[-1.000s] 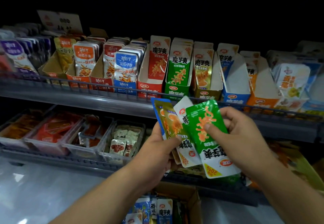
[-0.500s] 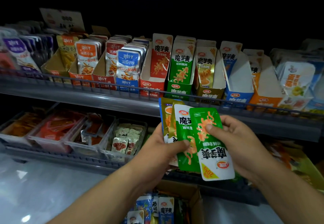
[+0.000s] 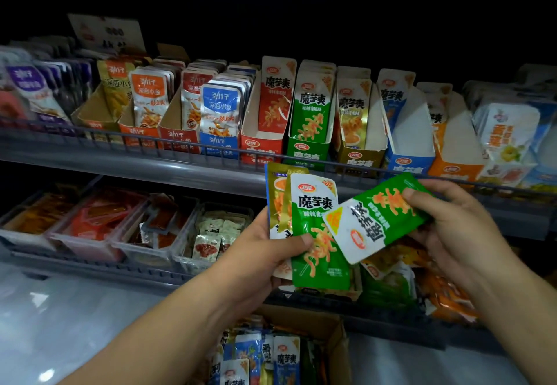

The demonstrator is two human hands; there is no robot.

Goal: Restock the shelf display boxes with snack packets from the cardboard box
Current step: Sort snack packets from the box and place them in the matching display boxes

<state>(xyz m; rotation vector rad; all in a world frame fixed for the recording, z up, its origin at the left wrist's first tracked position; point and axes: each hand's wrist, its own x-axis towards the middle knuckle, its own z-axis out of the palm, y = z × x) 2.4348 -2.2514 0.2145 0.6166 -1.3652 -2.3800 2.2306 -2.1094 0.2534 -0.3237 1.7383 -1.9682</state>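
- Head view, and plenty is lost: the top of the frame is black, and the sign card (image 3: 105,31) at upper left is too blurred to read.
- The cardboard box (image 3: 339,335) sits at the bottom, cut off by the frame edge. Only its open top and right wall show, with packets standing inside.
- The left hand (image 3: 262,255) is clamped on a fan of packets, thumb across the front. Its fingers are hidden at the back, and I cannot count how many packets sit behind the front one.
- Front of that fan is an upright green packet (image 3: 316,233), long axis vertical, white end up, print the right way up. A gold packet (image 3: 275,194) peeks out behind its left edge.
- The right hand (image 3: 458,233) pinches a tilted green packet (image 3: 376,218) by its upper right end.
- That packet's long axis runs from lower left to upper right, and its white end points down-left, lapping over the upright green packet's right edge.
- Both green packets hang in front of the upper shelf (image 3: 135,164), just below the green display box (image 3: 307,152) and the gold display box (image 3: 358,160).
- Along that row, a red display box (image 3: 259,146) stands left of the green one. A blue display box (image 3: 407,161) and an orange display box (image 3: 452,170) stand to the right, showing mostly bare white walls.
- On the lower shelf at left are clear tubs (image 3: 99,243) of small sachets. Loose packets lie behind the right hand, partly blocked by it.
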